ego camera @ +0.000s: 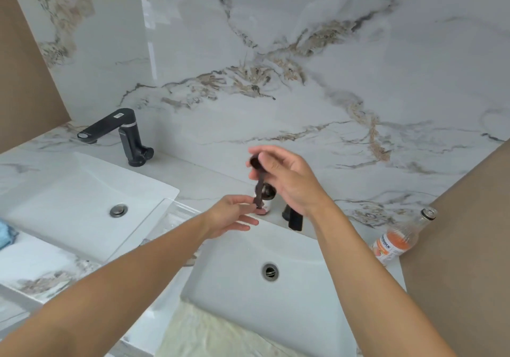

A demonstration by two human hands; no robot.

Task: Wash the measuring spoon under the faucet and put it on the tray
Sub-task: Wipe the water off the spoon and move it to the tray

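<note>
At the far left edge a blue cloth (5, 233) is lying beside the left sink (69, 196), with a black faucet (116, 127) standing behind that basin. Just right of this sink, a clear tray (179, 210) is sitting on the counter, partly hidden by your forearm.

Your left hand (229, 213) is reaching over the tray's right side and pinching the lower tip of the measuring spoon (259, 185) between thumb and fingertips. The spoon is hanging nearly upright in the air between your two hands, its dark handle crossing in front of a small dark-capped bottle (269, 194). Your right hand (289, 182) is gripping the bowl end from above, fingers curled around it.

Below that wrist, a second black faucet (294, 217) is showing at the far rim of the right sink (303, 287). Further right, an orange-labelled bottle (392, 243) is leaning near the wall.
</note>
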